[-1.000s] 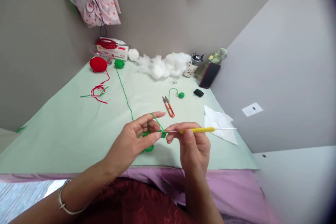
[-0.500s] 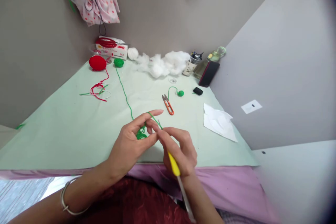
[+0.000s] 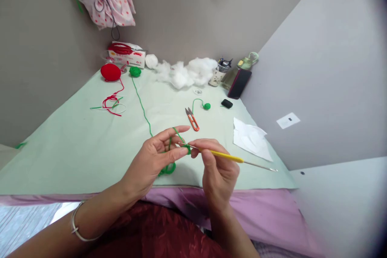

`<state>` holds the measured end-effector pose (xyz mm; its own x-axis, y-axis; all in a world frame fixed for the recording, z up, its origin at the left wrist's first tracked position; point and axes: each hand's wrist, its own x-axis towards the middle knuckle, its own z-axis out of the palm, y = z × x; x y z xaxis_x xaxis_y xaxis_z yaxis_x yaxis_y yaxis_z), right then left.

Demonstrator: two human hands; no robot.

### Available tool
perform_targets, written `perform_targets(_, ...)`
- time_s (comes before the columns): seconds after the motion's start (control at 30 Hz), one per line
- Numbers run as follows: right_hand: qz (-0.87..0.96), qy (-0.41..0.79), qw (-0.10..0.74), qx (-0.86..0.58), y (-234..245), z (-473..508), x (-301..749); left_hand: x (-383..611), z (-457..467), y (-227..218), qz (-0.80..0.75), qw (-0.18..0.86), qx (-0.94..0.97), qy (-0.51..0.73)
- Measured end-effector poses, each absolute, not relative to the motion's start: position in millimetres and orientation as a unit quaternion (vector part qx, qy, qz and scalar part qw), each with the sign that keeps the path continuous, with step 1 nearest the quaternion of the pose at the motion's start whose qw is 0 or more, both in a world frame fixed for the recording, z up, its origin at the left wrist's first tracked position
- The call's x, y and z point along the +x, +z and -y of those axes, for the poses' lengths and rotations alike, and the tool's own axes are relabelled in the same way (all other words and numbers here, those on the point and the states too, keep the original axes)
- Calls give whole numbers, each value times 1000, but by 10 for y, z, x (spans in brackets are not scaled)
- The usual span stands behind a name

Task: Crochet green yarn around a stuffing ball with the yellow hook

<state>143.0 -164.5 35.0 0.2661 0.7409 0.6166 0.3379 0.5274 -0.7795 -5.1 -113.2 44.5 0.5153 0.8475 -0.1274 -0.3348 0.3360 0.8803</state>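
Observation:
Between the thumb and fingers of my left hand (image 3: 154, 155) is a small green crochet piece (image 3: 188, 149), partly hidden by the fingertips. Green yarn (image 3: 142, 107) runs from a green yarn ball (image 3: 135, 71) to this hand and passes over its raised index finger. Loose green loops (image 3: 168, 168) hang below the palm. My right hand (image 3: 219, 169) is closed on the yellow handle of a crochet hook (image 3: 226, 156). The hook lies almost level, its left tip at the green piece and its other metal end pointing right.
Orange thread snips (image 3: 192, 120) and a small green ball (image 3: 207, 106) lie beyond my hands. Behind are white stuffing (image 3: 187, 73), a red yarn ball (image 3: 110, 72) and a pen cup (image 3: 217, 76). Right of them are a phone (image 3: 240, 84) and white paper (image 3: 252, 138).
My right hand has turned the crochet hook from steeply slanted to nearly level, its rear end swinging out to the right. More green loops show under my left hand.

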Motion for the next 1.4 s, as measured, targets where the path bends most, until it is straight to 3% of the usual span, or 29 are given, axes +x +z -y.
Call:
perform_targets(0.17,677,-71,566,-464,197,1693,1401,-16,1148,428,-284,789,388,384)
perform_targets(0.23,686,-107,560,-452,160,1696,1405,-10,1140,440,-266,826,349,355)
perform_targets(0.37,633,15,634,-443,231,1683,1449,-37,1078,473,-236,871,297,313)
perform_targets(0.5,536,163,712,-424,325,1670,1494,-77,1047,479,-257,841,330,343)
perform_targets(1.0,485,333,706,-395,306,1638,1492,-59,1134,402,-288,750,449,392)
perform_targets(1.2,506,335,699,-378,341,1662,1522,-100,1138,415,-305,732,470,387)
perform_targets(1.4,652,110,613,-433,343,1744,1505,-129,1154,407,-350,642,547,408)
